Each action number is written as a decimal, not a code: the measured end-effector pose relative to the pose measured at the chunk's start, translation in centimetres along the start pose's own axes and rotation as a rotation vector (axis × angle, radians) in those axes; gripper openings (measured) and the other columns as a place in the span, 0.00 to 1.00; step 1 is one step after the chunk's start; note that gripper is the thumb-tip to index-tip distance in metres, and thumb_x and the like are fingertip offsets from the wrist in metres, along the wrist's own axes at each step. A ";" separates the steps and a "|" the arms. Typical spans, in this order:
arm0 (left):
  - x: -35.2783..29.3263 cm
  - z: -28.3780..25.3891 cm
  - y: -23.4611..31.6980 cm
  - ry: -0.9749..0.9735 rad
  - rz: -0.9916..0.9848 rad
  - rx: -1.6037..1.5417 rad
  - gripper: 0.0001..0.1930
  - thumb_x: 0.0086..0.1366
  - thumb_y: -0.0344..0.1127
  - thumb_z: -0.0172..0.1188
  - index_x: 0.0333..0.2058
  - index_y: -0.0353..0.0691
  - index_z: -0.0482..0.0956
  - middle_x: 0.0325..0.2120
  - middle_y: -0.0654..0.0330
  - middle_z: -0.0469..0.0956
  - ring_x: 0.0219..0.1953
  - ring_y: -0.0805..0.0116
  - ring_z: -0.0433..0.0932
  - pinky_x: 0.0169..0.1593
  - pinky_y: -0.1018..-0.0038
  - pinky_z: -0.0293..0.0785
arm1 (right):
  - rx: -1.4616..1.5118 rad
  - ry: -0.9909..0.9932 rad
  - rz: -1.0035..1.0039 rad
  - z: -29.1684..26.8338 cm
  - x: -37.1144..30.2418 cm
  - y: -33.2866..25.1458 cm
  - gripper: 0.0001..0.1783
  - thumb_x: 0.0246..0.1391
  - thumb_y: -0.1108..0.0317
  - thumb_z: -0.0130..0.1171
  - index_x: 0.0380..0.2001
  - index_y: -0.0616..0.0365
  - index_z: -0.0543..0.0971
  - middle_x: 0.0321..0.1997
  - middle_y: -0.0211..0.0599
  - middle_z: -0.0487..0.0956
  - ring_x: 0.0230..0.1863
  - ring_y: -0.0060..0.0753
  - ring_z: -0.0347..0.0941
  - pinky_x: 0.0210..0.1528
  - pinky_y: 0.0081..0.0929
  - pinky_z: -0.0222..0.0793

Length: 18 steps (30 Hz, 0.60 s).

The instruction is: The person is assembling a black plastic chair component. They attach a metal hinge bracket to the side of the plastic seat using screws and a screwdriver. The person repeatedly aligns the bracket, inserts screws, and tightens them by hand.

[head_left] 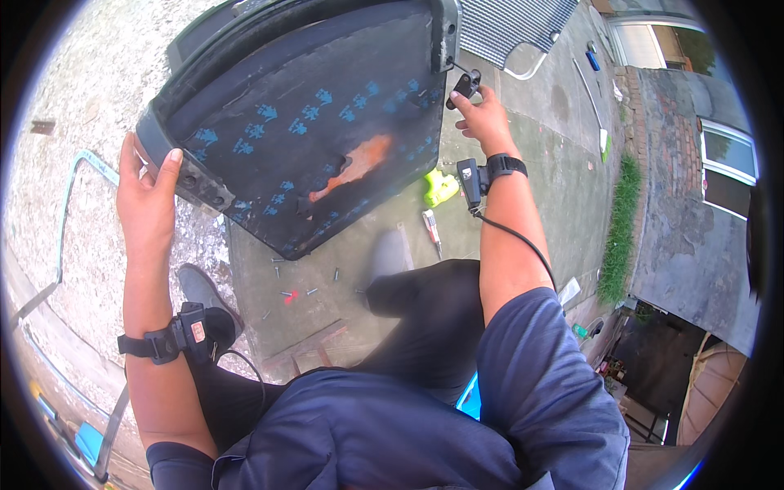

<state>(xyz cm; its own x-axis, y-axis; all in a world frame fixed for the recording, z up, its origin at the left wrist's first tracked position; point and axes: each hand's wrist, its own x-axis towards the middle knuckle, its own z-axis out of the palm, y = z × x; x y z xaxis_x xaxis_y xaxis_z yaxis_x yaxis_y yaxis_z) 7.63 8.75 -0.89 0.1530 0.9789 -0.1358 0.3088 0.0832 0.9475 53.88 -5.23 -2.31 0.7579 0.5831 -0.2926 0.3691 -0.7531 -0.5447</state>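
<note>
A large black panel [269, 171] with blue printed marks is raised and tilted before me, like a chair seat or back. Its covering is torn around an orange-brown patch [359, 163]. A dark grey plastic frame [192, 184] with holes at its ends borders it. My left hand [147, 175] grips that frame's left corner, thumb on the near face. By the right corner, my right hand [482, 118] pinches a small black bracket-like piece [464, 90]; a thin dark rod seems to run from it to the frame. Whether they are joined I cannot tell.
Several loose screws [312, 291] lie on the concrete floor near my shoes. A screwdriver [433, 233] and a bright yellow-green tool [440, 189] rest beyond my right knee. Corrugated sheet [523, 28] lies at the far right; a grass strip [621, 229] edges the wall.
</note>
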 end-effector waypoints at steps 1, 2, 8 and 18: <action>0.0 0.0 0.0 0.002 0.002 0.012 0.39 0.67 0.31 0.63 0.68 0.25 0.50 0.60 0.41 0.67 0.56 0.60 0.75 0.56 0.72 0.74 | 0.060 -0.028 0.042 -0.1 -0.5 -0.7 0.44 0.55 0.54 0.67 0.66 0.67 0.60 0.44 0.48 0.81 0.36 0.32 0.82 0.31 0.27 0.79; 0.0 -0.1 0.1 0.006 0.003 0.024 0.39 0.67 0.31 0.63 0.68 0.25 0.50 0.60 0.41 0.67 0.56 0.60 0.75 0.56 0.72 0.74 | 0.089 -0.019 0.026 0.3 -0.2 -0.4 0.44 0.55 0.54 0.67 0.66 0.67 0.60 0.44 0.48 0.81 0.35 0.32 0.82 0.31 0.26 0.79; -0.1 0.1 0.2 0.003 0.008 0.028 0.38 0.67 0.31 0.63 0.68 0.25 0.51 0.59 0.41 0.68 0.55 0.61 0.76 0.55 0.73 0.74 | 0.095 -0.008 0.032 -0.4 -0.2 -0.7 0.46 0.52 0.48 0.69 0.65 0.67 0.63 0.42 0.47 0.82 0.33 0.31 0.82 0.31 0.26 0.78; -0.1 0.2 0.4 0.002 0.011 0.018 0.39 0.67 0.31 0.63 0.68 0.26 0.50 0.59 0.40 0.67 0.56 0.61 0.76 0.55 0.73 0.74 | -0.321 0.295 -0.250 0.5 0.3 0.2 0.30 0.47 0.45 0.70 0.42 0.62 0.81 0.24 0.40 0.81 0.21 0.29 0.78 0.28 0.31 0.73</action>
<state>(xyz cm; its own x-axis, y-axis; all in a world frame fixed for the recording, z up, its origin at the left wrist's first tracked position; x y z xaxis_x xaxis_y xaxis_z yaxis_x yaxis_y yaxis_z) 7.92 8.67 -0.52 0.1543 0.9801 -0.1248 0.3235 0.0692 0.9437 53.86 -5.08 -2.93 0.7276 0.6818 0.0759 0.6708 -0.6839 -0.2871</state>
